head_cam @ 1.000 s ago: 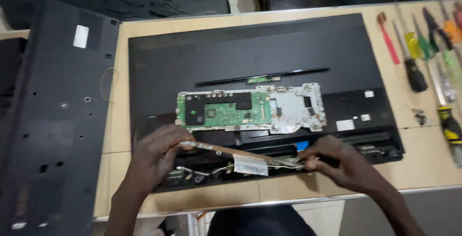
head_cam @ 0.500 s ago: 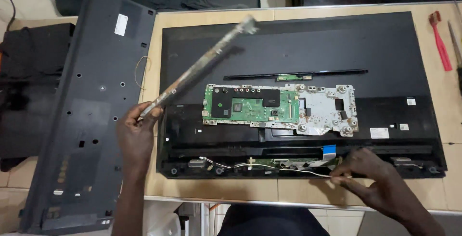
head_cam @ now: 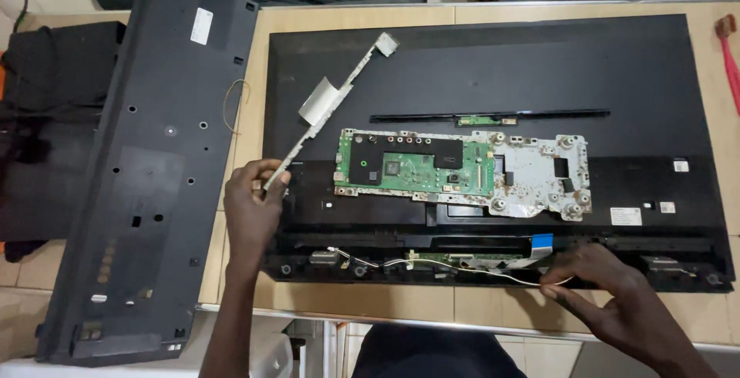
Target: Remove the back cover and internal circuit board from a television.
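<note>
Workbench view from above, read left to right. Detached black rear cover (head_cam: pixel 135 185) lies at far left, tilted, its lower end overhanging the front edge of the tan table (head_cam: pixel 478 16) and its right long edge close beside the opened television chassis (head_cam: pixel 539 62); only a narrow strip of bare tabletop shows between the two. Left hand (head_cam: pixel 253 207) is raised over the chassis's left border, fingers clamped on the lower end of a long thin metal strip (head_cam: pixel 333 100), which slants up and to the right, clear of the panel, with a pale tape tab partway along it. Green circuit board (head_cam: pixel 405 164) sits mid-chassis, with a silver mounting plate (head_cam: pixel 539 178) touching its right side. Above them, black back panel is bare apart from a slim dark bar (head_cam: pixel 493 117). Along the chassis's lower edge runs a thin white wire (head_cam: pixel 447 265). Right hand (head_cam: pixel 609 293) rests at that lower edge, fingertips pinched together on the wire's right end. Red-handled tool (head_cam: pixel 728 47) lies at the far right table edge.
</note>
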